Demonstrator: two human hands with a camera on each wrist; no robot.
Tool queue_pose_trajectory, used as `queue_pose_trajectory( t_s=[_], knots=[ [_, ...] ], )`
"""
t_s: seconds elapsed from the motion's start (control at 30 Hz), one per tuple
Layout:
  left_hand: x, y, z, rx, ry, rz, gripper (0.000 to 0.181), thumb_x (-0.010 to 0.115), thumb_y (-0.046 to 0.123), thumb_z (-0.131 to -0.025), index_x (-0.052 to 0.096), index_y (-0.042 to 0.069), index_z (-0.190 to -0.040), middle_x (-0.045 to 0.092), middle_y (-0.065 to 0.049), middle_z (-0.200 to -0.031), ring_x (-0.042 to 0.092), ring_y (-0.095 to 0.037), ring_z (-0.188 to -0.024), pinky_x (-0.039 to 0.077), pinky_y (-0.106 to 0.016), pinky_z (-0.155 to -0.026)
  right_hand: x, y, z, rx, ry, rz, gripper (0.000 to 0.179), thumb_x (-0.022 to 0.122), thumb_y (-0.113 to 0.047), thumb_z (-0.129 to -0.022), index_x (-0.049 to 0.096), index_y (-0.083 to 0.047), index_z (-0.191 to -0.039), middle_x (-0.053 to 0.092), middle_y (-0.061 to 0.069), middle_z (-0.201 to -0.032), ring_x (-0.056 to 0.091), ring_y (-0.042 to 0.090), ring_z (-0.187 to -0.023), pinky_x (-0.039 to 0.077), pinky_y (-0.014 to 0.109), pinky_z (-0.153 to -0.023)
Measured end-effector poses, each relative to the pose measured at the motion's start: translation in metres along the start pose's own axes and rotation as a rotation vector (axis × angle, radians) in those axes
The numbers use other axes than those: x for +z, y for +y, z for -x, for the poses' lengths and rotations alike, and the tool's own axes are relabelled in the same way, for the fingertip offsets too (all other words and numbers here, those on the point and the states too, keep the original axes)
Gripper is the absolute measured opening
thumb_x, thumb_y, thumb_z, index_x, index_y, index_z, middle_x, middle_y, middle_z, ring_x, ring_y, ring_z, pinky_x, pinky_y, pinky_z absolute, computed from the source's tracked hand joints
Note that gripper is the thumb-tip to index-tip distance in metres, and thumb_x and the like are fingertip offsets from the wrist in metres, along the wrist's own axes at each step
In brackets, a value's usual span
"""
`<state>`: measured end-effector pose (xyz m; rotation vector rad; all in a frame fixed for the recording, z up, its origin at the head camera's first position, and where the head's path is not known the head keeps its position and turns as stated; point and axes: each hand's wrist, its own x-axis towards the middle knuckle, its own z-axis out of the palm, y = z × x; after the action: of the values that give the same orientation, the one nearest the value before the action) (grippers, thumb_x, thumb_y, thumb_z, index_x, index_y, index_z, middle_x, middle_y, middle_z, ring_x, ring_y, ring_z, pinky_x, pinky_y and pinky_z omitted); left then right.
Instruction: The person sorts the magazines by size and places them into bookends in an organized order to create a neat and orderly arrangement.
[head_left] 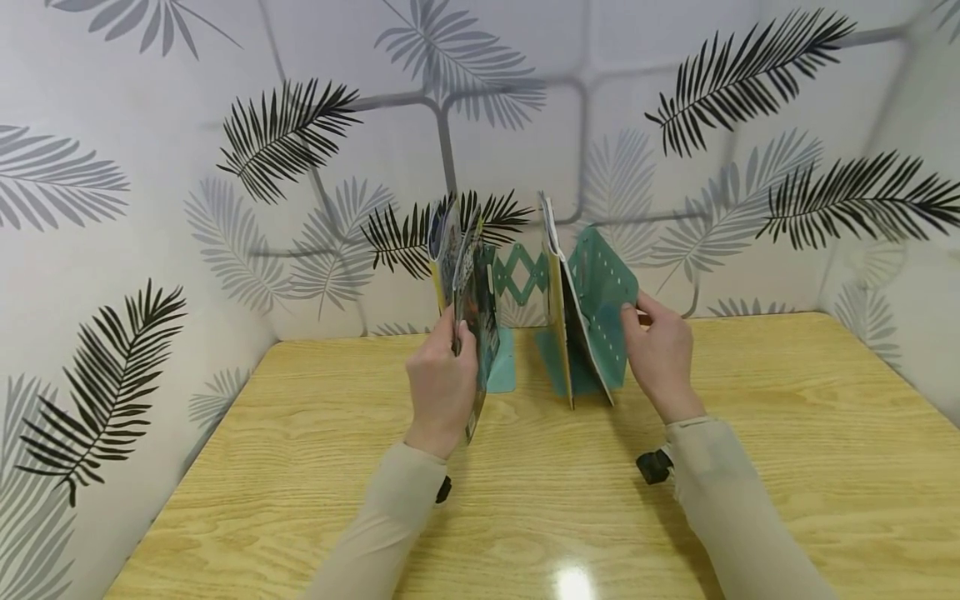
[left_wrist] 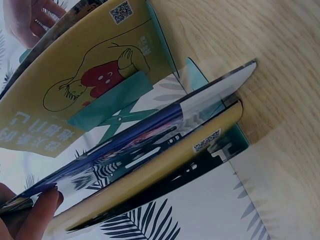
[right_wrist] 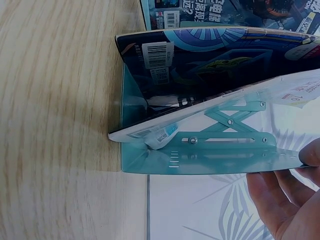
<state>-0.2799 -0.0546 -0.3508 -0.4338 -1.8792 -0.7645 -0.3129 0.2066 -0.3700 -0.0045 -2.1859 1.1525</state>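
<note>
A teal metal expandable bookend (head_left: 611,279) stands against the wall, its perforated right panel pinched at the outer edge by my right hand (head_left: 663,350). Thumb and fingers lie on opposite faces of that panel in the right wrist view. My left hand (head_left: 442,379) grips a thin dark-covered book (head_left: 472,333) by its near edge, at the bookend's left side. Behind it stands another book with a yellow edge (head_left: 437,287). Between the panels, a yellow-covered book (left_wrist: 100,80) and a white-edged book (right_wrist: 215,107) lean apart at the bottom, beside the right panel.
A crossed scissor linkage (head_left: 520,273) joins the bookend's two sides. Underneath is a wood-grain table (head_left: 300,467). The wall (head_left: 510,50) behind carries a leaf pattern. A small black device (head_left: 654,467) sits at the right wrist.
</note>
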Motion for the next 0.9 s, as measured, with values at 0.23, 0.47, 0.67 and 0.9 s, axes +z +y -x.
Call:
queue_pose_trajectory(
  t_s=[0.23,0.47,0.67,0.9],
  knots=[
    [0.004,0.001,0.000,-0.027,-0.008,-0.002,0.023,0.059,-0.002,-0.094,0.065,-0.012,-0.114,0.071,-0.023,-0.098,0.071,-0.032,-0.077,0.059,-0.039,-0.063,0.000,-0.001,0.001,0.005,-0.007,-0.004,0.034,0.051,-0.022,-0.101,0.068,-0.010,-0.127,0.072,0.015,-0.108,0.068,0.032,-0.094,0.054,0.048,-0.073],
    [0.006,0.001,-0.002,-0.052,-0.013,-0.013,0.025,0.059,0.000,-0.095,0.065,-0.012,-0.116,0.071,-0.024,-0.095,0.069,-0.031,-0.066,0.057,-0.037,-0.055,0.000,-0.002,0.000,0.009,-0.013,-0.010,0.034,0.051,-0.023,-0.101,0.068,-0.010,-0.127,0.071,0.015,-0.109,0.068,0.032,-0.095,0.055,0.048,-0.074],
    [0.010,0.000,-0.003,-0.074,-0.013,-0.011,0.025,0.058,0.000,-0.095,0.065,-0.012,-0.117,0.071,-0.024,-0.098,0.070,-0.031,-0.067,0.057,-0.037,-0.056,-0.001,-0.001,0.000,0.008,-0.013,-0.003,0.035,0.050,-0.024,-0.102,0.067,-0.010,-0.128,0.071,0.016,-0.109,0.068,0.033,-0.095,0.055,0.049,-0.074],
    [0.016,0.000,-0.003,-0.070,-0.014,-0.027,0.026,0.058,0.000,-0.096,0.064,-0.012,-0.118,0.070,-0.024,-0.102,0.071,-0.034,-0.079,0.059,-0.040,-0.066,0.000,0.000,0.000,0.001,-0.005,0.004,0.034,0.051,-0.024,-0.101,0.068,-0.010,-0.127,0.071,0.015,-0.108,0.068,0.032,-0.095,0.055,0.050,-0.074]
  ],
)
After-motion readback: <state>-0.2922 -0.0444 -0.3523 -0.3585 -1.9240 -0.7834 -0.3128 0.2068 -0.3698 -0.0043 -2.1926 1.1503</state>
